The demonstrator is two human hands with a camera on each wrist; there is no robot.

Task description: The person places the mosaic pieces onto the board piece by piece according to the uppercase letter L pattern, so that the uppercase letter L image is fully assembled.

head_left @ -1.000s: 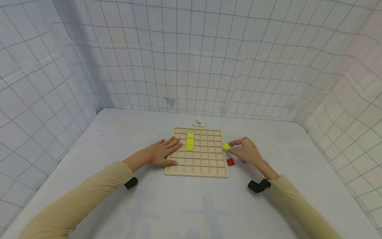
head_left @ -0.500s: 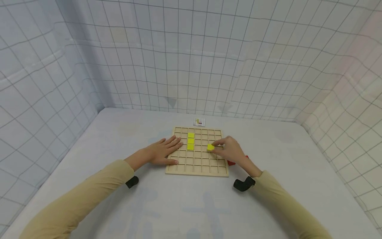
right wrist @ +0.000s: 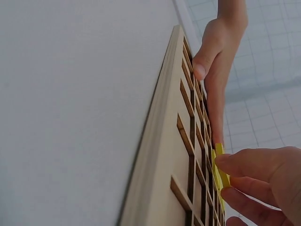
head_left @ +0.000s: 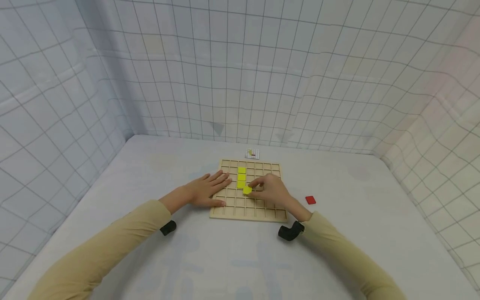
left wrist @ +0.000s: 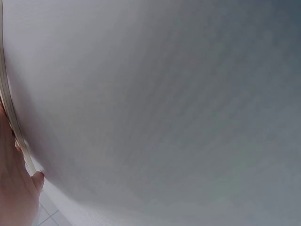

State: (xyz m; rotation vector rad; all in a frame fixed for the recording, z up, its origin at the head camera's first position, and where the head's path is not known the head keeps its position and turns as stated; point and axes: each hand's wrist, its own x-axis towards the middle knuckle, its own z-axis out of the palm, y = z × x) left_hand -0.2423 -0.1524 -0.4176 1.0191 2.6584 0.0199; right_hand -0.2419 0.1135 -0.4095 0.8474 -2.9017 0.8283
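Note:
A wooden grid board (head_left: 240, 214) with square recesses lies on the table. Three yellow square tiles (head_left: 241, 177) sit in one column of it. My right hand (head_left: 271, 190) pinches another yellow tile (head_left: 247, 190) between thumb and fingers, just below and right of that column; in the right wrist view this tile (right wrist: 222, 165) is tilted close over the grid. Spread flat, my left hand (head_left: 205, 191) rests on the board's left side, fingers straight. The left wrist view catches part of that hand (left wrist: 19, 188) at the board's edge.
Right of the board a red tile (head_left: 310, 200) lies on the white table (head_left: 337, 250). Behind the board is a small printed grid card (head_left: 252, 153) with coloured squares. Grid-patterned cloth walls (head_left: 262, 83) enclose the table's back and sides.
My right hand has carried the yellow tile leftward from beside the board to the column of yellow tiles. The left hand stays in place on the board.

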